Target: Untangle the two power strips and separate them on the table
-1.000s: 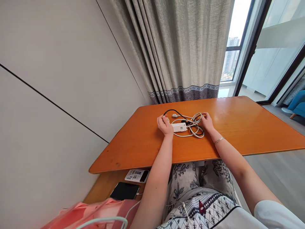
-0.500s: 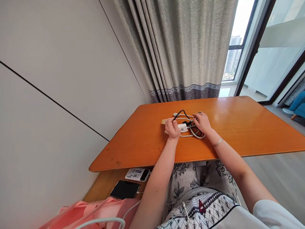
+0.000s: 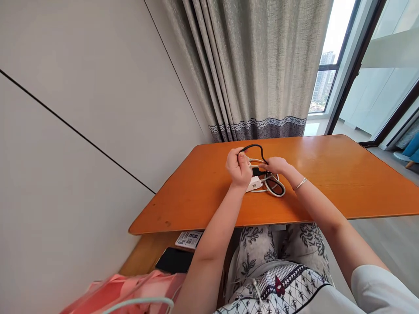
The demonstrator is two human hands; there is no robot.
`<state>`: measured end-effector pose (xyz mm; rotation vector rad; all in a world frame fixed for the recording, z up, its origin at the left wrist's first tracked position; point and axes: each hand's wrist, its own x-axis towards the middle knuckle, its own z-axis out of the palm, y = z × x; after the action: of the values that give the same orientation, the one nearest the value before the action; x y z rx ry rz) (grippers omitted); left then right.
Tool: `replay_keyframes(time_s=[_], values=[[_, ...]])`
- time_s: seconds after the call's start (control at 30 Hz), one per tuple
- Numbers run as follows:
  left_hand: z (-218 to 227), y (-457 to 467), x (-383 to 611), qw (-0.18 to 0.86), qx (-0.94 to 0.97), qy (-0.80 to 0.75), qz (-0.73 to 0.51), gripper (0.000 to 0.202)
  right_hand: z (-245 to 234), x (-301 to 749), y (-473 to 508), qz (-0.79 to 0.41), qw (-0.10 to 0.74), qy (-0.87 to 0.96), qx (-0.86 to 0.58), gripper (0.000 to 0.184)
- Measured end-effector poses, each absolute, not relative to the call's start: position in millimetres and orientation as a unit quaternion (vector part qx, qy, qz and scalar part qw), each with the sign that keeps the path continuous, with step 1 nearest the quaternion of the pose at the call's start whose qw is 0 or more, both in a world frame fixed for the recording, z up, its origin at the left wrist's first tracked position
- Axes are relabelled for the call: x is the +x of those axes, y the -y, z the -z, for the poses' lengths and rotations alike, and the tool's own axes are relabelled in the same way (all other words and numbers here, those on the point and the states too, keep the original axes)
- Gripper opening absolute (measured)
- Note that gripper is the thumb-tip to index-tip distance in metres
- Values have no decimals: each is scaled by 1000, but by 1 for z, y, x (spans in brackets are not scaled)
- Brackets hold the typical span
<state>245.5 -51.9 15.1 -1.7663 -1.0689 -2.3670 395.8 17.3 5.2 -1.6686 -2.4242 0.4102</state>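
Observation:
My left hand [image 3: 239, 168] is closed round a black cable [image 3: 257, 145], raised above the table. From it the cable arches over to my right hand [image 3: 276, 165], whose fingers are bent down at the bundle; what they grip is partly hidden. Below my hands lies a white box-shaped adapter [image 3: 254, 184] with a small printed square on it. A black plug [image 3: 257, 172] rests just behind the adapter. Coiled white cable [image 3: 283, 192] loops on the tabletop to the right, with black cable inside the loop.
The orange-brown wooden table [image 3: 196, 187] fills the middle. On a lower shelf at left are a black phone [image 3: 175, 260] and a white printed box-like item [image 3: 189, 239]. A pink bag [image 3: 131, 294] stands near. A grey curtain [image 3: 262, 65] hangs behind the table.
My left hand has risen, pulling the black cable into a higher arch. My right hand has shifted slightly, with its fingers lower at the bundle. The adapter now shows more to the left hand's lower right.

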Motion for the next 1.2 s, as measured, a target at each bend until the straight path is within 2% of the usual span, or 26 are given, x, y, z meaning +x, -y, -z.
replay_keyframes(time_s=[0.1,0.23,0.37,0.47,0.53,0.63,0.73,0.9,1.07,1.2], values=[[-36,67,245,-20,-535,275,798,40,-26,394,-30,-162,101,811,-554,43],[-47,87,245,-42,-519,240,819,37,-47,396,-43,-171,199,788,-557,43],[-46,94,244,-90,-531,252,804,41,-63,398,-55,-260,428,696,-514,55],[-44,91,242,-128,-518,249,808,44,-77,404,-68,-312,577,621,-429,57],[-43,88,240,-156,-492,240,822,44,-85,414,-75,-262,641,614,-379,51],[-43,85,235,-210,-450,241,834,39,-93,434,-76,-93,710,621,-318,43],[-42,83,234,-263,-421,239,834,33,-94,454,-62,62,703,632,-321,42],[-36,85,239,-336,-390,229,826,31,-86,476,-25,169,659,612,-402,36],[-30,91,245,-415,-413,241,774,33,-59,493,2,201,569,626,-494,27],[-29,98,247,-461,-470,234,716,37,-19,498,32,161,479,705,-498,29]])
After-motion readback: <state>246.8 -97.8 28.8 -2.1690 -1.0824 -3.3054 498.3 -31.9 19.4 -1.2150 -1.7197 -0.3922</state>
